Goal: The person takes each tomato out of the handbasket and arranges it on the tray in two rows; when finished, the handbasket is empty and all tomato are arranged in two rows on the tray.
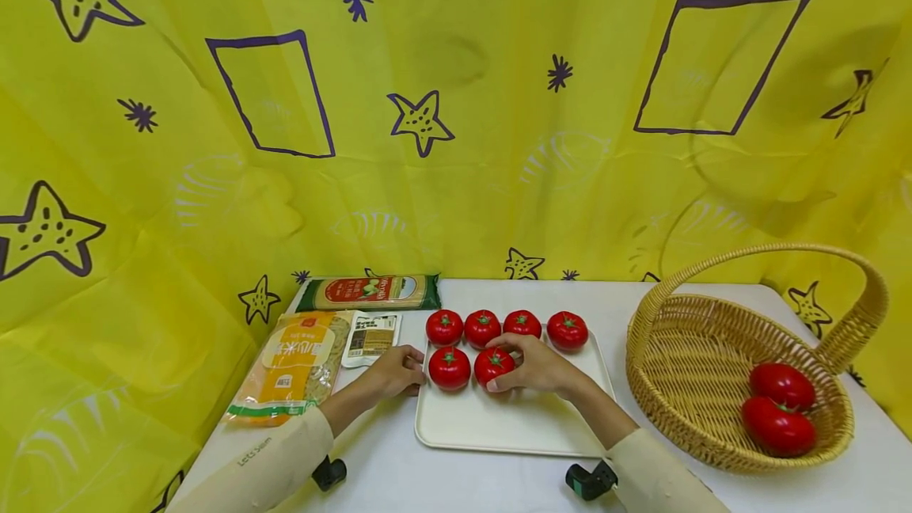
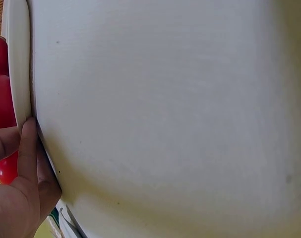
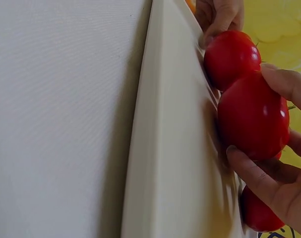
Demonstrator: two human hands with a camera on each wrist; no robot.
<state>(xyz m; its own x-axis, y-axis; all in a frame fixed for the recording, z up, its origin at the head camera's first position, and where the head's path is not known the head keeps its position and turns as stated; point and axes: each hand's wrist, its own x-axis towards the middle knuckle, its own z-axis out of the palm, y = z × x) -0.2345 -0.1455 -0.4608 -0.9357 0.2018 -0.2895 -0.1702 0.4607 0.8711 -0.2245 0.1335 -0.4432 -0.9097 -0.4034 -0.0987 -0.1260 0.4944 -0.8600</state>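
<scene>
A red tomato with a green stem sits in the front row on the cream tray. My right hand grips it, thumb on the near side and fingers around the far side; the right wrist view shows the gripped tomato between thumb and fingers. Just left of it is another tomato, close beside it. Several more tomatoes line the tray's back edge, including one at the right end. My left hand holds the tray's left rim, its fingertips at the edge in the left wrist view.
On the right stands a wicker basket with a tall handle and two red tomatoes inside. To the left lie an orange-and-clear food bag, a small white packet and a green package. A yellow curtain hangs behind the table.
</scene>
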